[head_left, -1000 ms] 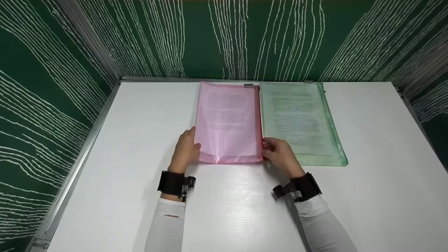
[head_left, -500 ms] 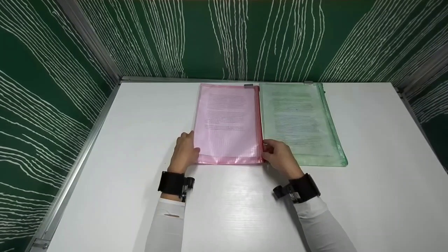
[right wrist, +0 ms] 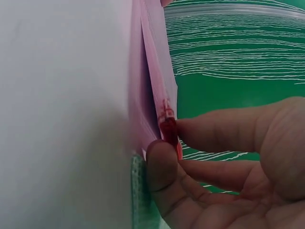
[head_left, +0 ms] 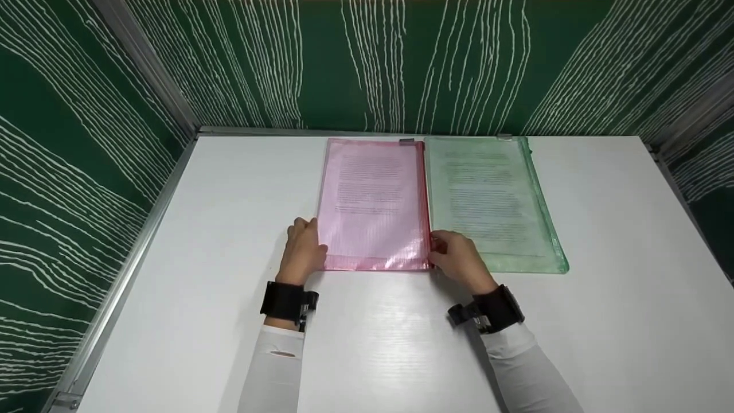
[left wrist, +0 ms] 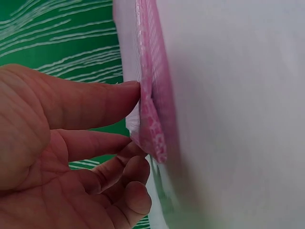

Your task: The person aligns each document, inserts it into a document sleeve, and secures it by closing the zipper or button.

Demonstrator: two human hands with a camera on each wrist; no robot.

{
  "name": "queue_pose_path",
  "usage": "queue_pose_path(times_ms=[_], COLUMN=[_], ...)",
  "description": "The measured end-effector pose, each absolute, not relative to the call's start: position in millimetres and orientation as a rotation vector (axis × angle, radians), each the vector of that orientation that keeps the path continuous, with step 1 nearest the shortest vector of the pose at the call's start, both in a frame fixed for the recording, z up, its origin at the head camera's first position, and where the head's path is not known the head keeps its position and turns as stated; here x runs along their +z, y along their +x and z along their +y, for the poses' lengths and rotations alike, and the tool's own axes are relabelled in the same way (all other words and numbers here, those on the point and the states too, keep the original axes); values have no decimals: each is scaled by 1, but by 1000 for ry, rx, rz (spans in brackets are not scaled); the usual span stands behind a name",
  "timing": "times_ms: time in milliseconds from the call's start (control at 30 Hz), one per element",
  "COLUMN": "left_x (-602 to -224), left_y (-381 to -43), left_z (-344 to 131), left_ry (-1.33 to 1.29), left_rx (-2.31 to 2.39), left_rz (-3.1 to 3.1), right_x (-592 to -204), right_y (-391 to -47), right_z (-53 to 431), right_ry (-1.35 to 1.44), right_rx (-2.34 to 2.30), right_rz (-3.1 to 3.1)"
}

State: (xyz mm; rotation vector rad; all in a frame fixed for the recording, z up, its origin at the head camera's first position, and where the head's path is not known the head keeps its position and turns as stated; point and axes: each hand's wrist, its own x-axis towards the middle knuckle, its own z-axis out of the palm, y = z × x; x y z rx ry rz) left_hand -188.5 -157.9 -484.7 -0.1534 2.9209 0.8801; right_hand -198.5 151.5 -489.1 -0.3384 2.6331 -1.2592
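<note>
A translucent pink zip folder [head_left: 375, 229] with a printed sheet inside lies left of a translucent green zip folder [head_left: 487, 201], which also holds a printed page. My left hand [head_left: 303, 252] pinches the pink folder's left edge near its lower corner, thumb [left wrist: 114, 100] on top and fingers at the underside. Opposite it, my right hand [head_left: 459, 258] pinches the red zip edge [right wrist: 167, 126] between thumb and fingers. In the right wrist view the pink folder's near edge stands slightly off the table. The right hand overlaps the green folder's lower left corner in the head view.
Both folders lie on a white table [head_left: 229, 189] near its back edge. Green panels [head_left: 355, 63] with white wavy lines stand behind and at the sides, with a metal frame rail [head_left: 137, 252] along the left. Each wrist wears a black camera strap [head_left: 284, 299].
The pink folder's raised lower part has come down and its buckle has flattened. Both hands have shifted very slightly toward the person, still pinching its edges. The green folder stays in place.
</note>
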Motion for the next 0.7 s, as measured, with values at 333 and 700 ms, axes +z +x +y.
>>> queue_pose_path(times_ms=[333,700], left_x=[-478,-455], left_y=[-182,-175], left_z=[-158,-152], left_ry=[-101,-85], left_rx=[810,830], left_rz=[2964,2931], right_x=[-480,-456], right_y=[-196,-192], right_z=[158,178], right_ry=[-432,-441], right_rx=[-1223,-1207], right_rz=[2656,2688])
